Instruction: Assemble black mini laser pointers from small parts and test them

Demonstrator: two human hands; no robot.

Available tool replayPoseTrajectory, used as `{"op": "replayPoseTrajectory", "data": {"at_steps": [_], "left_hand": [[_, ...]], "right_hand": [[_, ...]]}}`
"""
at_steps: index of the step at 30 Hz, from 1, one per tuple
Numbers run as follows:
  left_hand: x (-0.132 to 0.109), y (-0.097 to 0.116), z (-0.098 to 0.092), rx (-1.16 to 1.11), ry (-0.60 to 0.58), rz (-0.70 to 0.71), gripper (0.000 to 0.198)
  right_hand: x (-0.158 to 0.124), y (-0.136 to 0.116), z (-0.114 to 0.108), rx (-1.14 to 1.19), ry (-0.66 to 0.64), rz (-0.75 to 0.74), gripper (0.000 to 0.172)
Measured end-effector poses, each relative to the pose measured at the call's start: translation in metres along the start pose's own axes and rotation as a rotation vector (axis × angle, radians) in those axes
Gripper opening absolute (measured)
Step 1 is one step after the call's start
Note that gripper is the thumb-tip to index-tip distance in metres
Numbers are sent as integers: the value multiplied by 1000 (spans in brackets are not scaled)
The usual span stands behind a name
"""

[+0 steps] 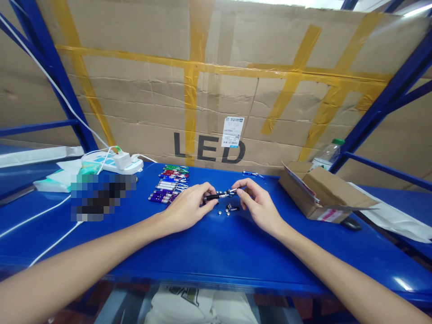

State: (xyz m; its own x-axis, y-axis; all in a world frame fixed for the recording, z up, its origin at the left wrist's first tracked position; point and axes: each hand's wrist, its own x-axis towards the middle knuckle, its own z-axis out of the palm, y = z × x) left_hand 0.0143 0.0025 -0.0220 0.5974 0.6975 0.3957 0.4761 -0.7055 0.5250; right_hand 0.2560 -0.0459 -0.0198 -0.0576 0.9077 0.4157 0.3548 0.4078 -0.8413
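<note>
Fingers of my left hand (189, 203) pinch the black barrel of a slim pocket flashlight (212, 197), held level just above the blue table. My right hand (259, 206) is closed, thumb and forefinger gripping the flashlight's silver end with its metal clip. Under and around it lie several small round silver pieces (219, 213) that look like button cells, and a small black part with a metal clip (232, 208). Left of my left hand, several similar flashlights (168, 185) in green, red, blue, white and purple lie in a row. One blue flashlight (250, 173) rests near the back edge.
On the right stands an open cardboard box (315, 209), with a green-capped bottle (327, 155) behind it and a dark object (351, 223) by its corner. A white power strip (126, 166) with cables is at left, near a blurred-out patch. A large carton (148, 103) walls the back.
</note>
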Motion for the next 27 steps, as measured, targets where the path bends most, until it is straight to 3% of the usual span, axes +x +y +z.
{"op": "replayPoseTrajectory", "data": {"at_steps": [11,18,27], "left_hand": [[0,4,-3,74,-23,40,34],[2,8,-7,85,-100,54,49],[-2,8,-7,121,-117,128,27]], "right_hand": [[1,-1,0,1,9,28,35],[2,-2,0,-33,29,57,53],[1,-2,-2,-96,-11,46,59]]}}
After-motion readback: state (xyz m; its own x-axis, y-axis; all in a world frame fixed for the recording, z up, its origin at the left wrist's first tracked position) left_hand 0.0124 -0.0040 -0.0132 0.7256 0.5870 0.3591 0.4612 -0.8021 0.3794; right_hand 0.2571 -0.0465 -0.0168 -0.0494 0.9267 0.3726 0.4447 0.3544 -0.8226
